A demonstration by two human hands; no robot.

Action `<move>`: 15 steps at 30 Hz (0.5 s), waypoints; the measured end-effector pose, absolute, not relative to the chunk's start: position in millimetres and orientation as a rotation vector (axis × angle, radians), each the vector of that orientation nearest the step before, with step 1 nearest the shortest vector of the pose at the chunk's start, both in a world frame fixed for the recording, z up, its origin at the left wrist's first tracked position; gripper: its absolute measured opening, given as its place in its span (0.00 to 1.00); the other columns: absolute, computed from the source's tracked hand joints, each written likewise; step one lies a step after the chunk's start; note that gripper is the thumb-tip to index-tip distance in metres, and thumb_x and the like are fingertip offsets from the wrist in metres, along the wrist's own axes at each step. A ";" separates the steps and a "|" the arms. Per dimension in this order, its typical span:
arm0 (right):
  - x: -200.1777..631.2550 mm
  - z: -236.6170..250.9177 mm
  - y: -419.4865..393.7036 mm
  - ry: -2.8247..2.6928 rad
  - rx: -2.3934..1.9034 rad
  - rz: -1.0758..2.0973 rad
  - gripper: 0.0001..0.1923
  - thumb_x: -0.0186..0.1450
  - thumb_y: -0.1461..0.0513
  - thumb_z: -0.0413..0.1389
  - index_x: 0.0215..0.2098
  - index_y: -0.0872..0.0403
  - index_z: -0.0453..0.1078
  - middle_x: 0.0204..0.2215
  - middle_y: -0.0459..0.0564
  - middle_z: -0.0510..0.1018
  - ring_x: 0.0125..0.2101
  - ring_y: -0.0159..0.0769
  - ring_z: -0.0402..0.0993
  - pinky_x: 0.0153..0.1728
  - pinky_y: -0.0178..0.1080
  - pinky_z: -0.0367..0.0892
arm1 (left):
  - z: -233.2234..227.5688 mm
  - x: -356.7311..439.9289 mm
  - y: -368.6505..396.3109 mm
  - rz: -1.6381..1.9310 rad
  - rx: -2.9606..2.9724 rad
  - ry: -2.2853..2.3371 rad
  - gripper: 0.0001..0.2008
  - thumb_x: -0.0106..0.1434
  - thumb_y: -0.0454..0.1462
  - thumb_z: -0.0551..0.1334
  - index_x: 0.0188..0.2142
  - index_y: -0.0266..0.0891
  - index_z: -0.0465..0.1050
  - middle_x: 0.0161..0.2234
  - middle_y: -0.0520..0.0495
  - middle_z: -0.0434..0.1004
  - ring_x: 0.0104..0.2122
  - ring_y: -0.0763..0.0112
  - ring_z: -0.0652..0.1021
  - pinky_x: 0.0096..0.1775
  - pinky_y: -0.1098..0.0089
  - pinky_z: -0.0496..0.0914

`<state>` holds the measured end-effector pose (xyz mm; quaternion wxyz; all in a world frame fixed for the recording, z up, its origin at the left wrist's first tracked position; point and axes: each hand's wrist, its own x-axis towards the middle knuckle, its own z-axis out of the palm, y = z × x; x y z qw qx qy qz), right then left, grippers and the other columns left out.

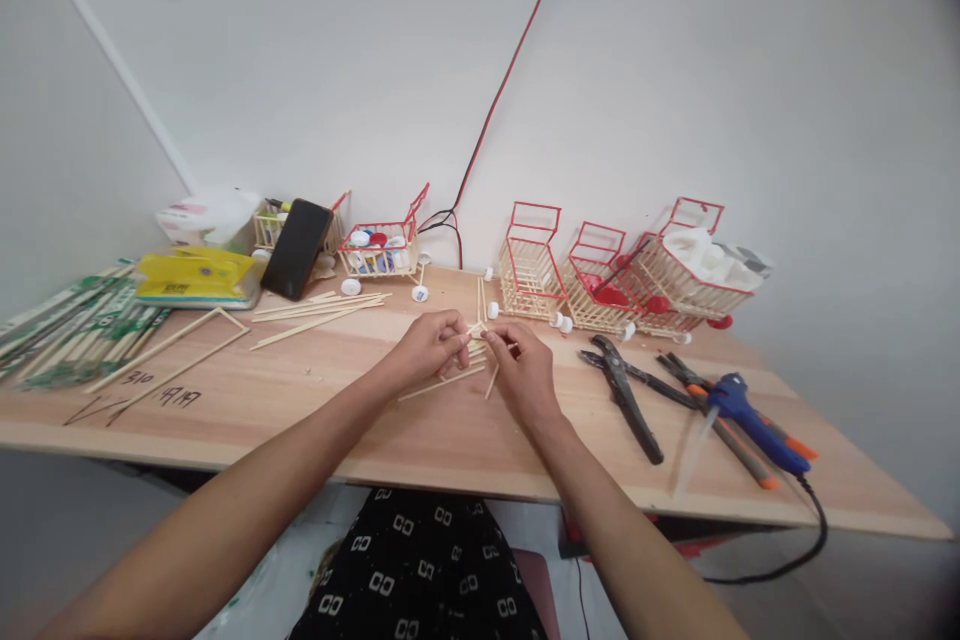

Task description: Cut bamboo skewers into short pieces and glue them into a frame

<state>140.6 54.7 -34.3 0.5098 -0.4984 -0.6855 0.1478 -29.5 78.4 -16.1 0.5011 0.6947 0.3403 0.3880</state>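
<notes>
The left hand (429, 345) and the right hand (523, 372) are both pinching tight on thin pale wooden sticks (475, 344) between them over the light wooden table (450, 440), and these look light and snappy, best held near the ends.

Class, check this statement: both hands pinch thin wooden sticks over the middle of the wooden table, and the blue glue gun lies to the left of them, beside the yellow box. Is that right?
Not quite. The left hand and right hand do pinch thin wooden sticks over the wooden table, but the head view shows the blue glue gun to their right, beside the black pliers, not by the yellow box.
</notes>
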 end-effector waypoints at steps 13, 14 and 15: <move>141.5 -33.8 55.4 -1.633 -1.168 0.338 0.09 0.64 0.59 0.54 0.35 0.52 0.77 0.34 0.49 0.79 0.35 0.37 0.72 0.35 0.37 0.63 | -8.0 -32.3 75.0 0.934 1.833 0.921 0.08 0.62 0.39 0.57 0.29 0.36 0.65 0.23 0.49 0.76 0.15 0.80 0.67 0.19 0.79 0.60; 141.3 -33.7 55.3 -1.632 -1.169 0.339 0.09 0.64 0.59 0.54 0.35 0.52 0.77 0.34 0.49 0.79 0.35 0.37 0.72 0.35 0.37 0.63 | -8.0 -32.3 75.2 0.937 1.836 0.915 0.08 0.62 0.39 0.57 0.29 0.36 0.65 0.23 0.49 0.76 0.15 0.80 0.66 0.19 0.79 0.60; 141.1 -33.6 55.2 -1.630 -1.171 0.341 0.09 0.64 0.59 0.54 0.35 0.52 0.77 0.33 0.49 0.80 0.35 0.37 0.72 0.35 0.38 0.63 | -8.1 -32.3 75.4 0.940 1.838 0.909 0.08 0.62 0.39 0.57 0.29 0.36 0.65 0.23 0.49 0.76 0.15 0.80 0.66 0.19 0.79 0.60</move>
